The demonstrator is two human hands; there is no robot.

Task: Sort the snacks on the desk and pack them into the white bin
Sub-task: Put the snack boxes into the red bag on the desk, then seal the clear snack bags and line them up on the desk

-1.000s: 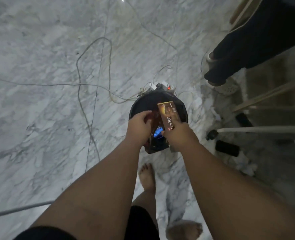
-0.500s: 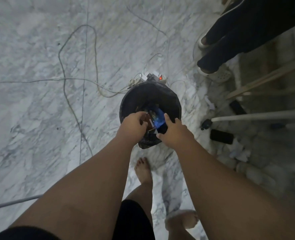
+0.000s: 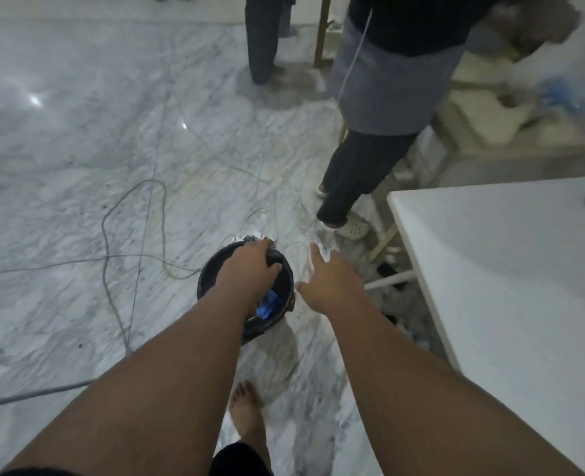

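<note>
A round bin [image 3: 206,282] with a black liner stands on the marble floor in front of my bare foot. Inside it lies a blue snack packet [image 3: 269,304] with other dark wrappers under it. My left hand [image 3: 249,271] reaches over the bin, its fingers curled around a fold of the black liner [image 3: 277,258] at the far rim. My right hand [image 3: 332,286] hovers just right of the bin, fingers spread and holding nothing. The corner of the white desk [image 3: 507,269] shows at the right, with no snacks on the part I see.
Loose cables [image 3: 136,235] run across the floor left of the bin, and a power strip [image 3: 261,238] sits behind it. One person [image 3: 370,159] stands close behind the bin by the desk; another person's legs [image 3: 261,39] are farther back. Clutter lies under the desk.
The brown packet my right hand held over the bin is gone from view. My right hand left the bin and opened. My left hand moved to the far rim. My view tilted up.
</note>
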